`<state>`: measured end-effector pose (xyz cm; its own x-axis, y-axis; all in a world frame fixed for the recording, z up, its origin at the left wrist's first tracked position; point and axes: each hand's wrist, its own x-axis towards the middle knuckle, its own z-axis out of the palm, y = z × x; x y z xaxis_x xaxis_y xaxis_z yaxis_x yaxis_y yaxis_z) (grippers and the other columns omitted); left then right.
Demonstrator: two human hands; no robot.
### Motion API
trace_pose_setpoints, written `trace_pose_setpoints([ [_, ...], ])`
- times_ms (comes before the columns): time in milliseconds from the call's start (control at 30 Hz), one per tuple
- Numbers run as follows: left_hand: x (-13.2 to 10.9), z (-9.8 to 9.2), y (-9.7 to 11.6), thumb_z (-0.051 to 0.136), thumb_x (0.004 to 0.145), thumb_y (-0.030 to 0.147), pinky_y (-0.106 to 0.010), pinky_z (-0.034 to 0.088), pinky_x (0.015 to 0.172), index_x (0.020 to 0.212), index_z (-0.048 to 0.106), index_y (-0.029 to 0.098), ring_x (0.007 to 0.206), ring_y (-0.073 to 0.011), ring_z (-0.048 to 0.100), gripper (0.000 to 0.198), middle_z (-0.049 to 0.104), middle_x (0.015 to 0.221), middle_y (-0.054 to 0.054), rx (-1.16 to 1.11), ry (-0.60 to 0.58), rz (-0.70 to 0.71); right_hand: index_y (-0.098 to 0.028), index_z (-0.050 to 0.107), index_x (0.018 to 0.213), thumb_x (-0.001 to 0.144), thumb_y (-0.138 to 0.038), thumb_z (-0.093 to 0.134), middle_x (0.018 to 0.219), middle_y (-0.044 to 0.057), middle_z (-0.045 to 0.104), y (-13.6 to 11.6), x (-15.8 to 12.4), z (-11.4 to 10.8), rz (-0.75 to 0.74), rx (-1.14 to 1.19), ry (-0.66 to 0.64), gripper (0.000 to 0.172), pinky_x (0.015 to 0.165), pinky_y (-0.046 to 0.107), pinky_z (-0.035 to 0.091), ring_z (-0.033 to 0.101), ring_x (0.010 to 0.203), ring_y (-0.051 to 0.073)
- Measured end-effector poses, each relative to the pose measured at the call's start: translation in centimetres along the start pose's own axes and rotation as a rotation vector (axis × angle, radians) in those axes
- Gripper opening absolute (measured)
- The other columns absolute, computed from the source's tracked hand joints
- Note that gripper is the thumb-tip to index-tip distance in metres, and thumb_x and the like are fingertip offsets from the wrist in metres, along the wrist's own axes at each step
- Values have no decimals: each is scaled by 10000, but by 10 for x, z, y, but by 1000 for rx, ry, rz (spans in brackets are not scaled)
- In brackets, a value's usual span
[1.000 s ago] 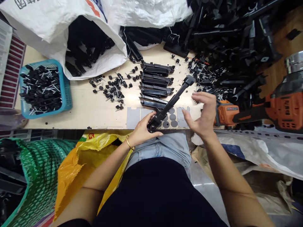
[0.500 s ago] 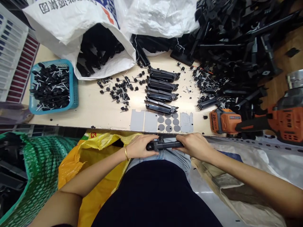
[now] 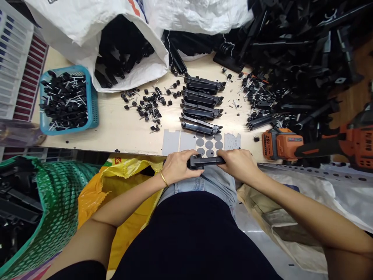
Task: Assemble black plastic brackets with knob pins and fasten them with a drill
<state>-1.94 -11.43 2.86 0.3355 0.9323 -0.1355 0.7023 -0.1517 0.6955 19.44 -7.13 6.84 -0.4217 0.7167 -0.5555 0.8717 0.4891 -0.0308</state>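
Note:
Both my hands grip one black plastic bracket-like part [image 3: 207, 161] at the table's front edge, above my lap. My left hand [image 3: 181, 166], with a gold bangle at the wrist, is closed round its left end. On the right end, my right hand [image 3: 239, 164] is closed, thumb toward the middle. My fingers hide both ends of the part. Just beyond lie grey pads and round grey discs [image 3: 209, 144] on the tabletop. Several folded black bracket parts [image 3: 201, 127] lie in a stack of rows behind them.
A blue basket [image 3: 93, 105] of black-headed screws stands left; loose screws [image 3: 150, 105] lie beside the rows. White sacks [image 3: 78, 35] stand behind. An orange cordless power tool [image 3: 357, 142] and piled black parts [image 3: 291, 62] occupy the right. Yellow [image 3: 128, 217] and green [image 3: 61, 198] sacks are below left.
Both hands have risen with the black part toward the table edge. The left hand has shifted slightly right and now covers more of the part's left end. The camera view has shifted a little.

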Motion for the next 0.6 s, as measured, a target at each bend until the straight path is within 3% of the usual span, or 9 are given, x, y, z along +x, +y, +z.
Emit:
trace_pose_setpoints([
  [200, 0, 1, -3, 680, 747, 542, -292, 536, 699, 1072, 639, 195, 821, -212, 696, 477, 723, 966, -46, 35, 5, 97, -210, 652, 1019, 873, -413, 528, 817, 98, 737, -5, -8, 3, 14, -21, 30, 279, 580, 296, 355, 688, 759, 280],
  [400, -3, -3, -13, 648, 787, 530, -299, 549, 744, 1158, 601, 189, 897, -221, 698, 506, 711, 1049, -68, 55, -31, 162, -200, 652, 961, 877, -414, 537, 774, 90, 732, -7, -9, 3, -26, 10, 38, 257, 547, 275, 305, 685, 712, 259],
  [500, -8, -4, -18, 657, 772, 509, -293, 560, 717, 1168, 600, 201, 844, -210, 706, 505, 722, 1008, -62, -21, -71, 178, -186, 648, 903, 878, -440, 561, 721, 77, 718, -10, -14, 12, -112, 130, 58, 269, 533, 258, 277, 668, 662, 225],
  [600, -16, -8, -17, 677, 739, 498, -284, 565, 694, 1156, 601, 202, 786, -191, 702, 518, 722, 986, -67, -191, 1, 254, -190, 622, 758, 861, -504, 572, 603, 24, 659, -19, -23, 23, -117, 406, 119, 334, 519, 231, 272, 603, 553, 161],
])
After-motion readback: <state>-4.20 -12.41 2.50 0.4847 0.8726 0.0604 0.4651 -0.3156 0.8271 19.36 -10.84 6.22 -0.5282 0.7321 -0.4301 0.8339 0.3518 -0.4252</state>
